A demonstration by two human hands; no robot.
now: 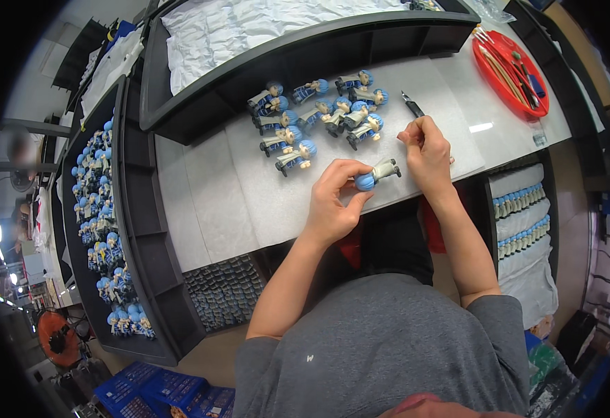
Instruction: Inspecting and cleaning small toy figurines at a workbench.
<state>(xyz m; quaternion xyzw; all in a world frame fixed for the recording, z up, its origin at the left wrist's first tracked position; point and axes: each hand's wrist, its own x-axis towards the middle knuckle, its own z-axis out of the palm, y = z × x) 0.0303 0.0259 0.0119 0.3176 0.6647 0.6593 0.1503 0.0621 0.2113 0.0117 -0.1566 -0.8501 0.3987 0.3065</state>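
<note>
My left hand (336,198) is closed on a small figurine (386,169), gripping it by its blue-haired head. The figurine lies sideways, with a pale cloak and dark feet pointing right. To its right, my right hand (427,150) has its fingers curled and thumb pressed in; whatever sits between them is hidden. Just beyond those knuckles, a pen-shaped craft knife (412,105) points away to the upper left. Its handle runs behind the hand, and I cannot tell if the hand grips it. Several blue-haired figurines (319,111) lie grouped on the white worktop (221,209).
A black tray (305,66) lined with white sheet borders the far side. Another black tray (141,209) at left holds many figurines. At upper right is a red dish (503,83) of brushes and tools. Rows of figurines stand in a lined tray (524,240) at right.
</note>
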